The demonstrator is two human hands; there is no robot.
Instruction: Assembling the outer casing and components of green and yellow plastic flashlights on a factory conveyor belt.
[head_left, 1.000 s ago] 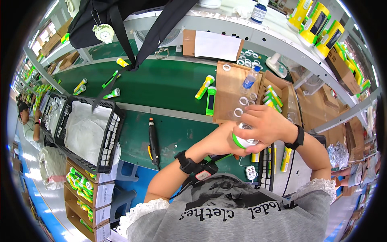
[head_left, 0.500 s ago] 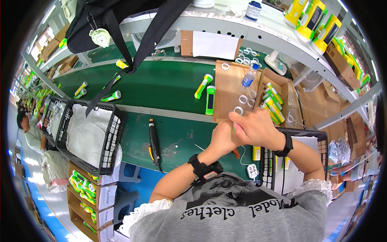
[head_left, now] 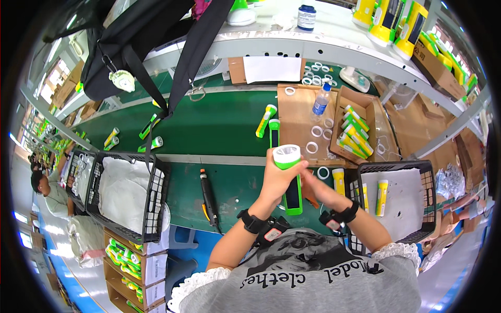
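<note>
My left hand (head_left: pixel 276 181) is wrapped round a green flashlight (head_left: pixel 294 202) with a white ring about its clear lens. The lens end points up and away from me, and a dark panel shows along the body. My right hand (head_left: pixel 324 189) is beside the flashlight, its fingers stretched toward it and slightly blurred. Whether its fingertips touch the body I cannot tell. A loose white ring (head_left: pixel 323 172) and a yellow flashlight body (head_left: pixel 338 182) lie just beyond my right hand.
An electric screwdriver (head_left: pixel 208 195) lies on the green bench to the left. Black baskets stand left (head_left: pixel 152 208) and right (head_left: pixel 427 206). Ahead are a cardboard box (head_left: pixel 371 117) of flashlights, a water bottle (head_left: pixel 321 100) and white rings. A black bag (head_left: pixel 141 36) hangs at upper left.
My hands were clasped together over the bench. They have now come apart and nearer to me, exposing the flashlight upright in my left hand. The view has shifted slightly.
</note>
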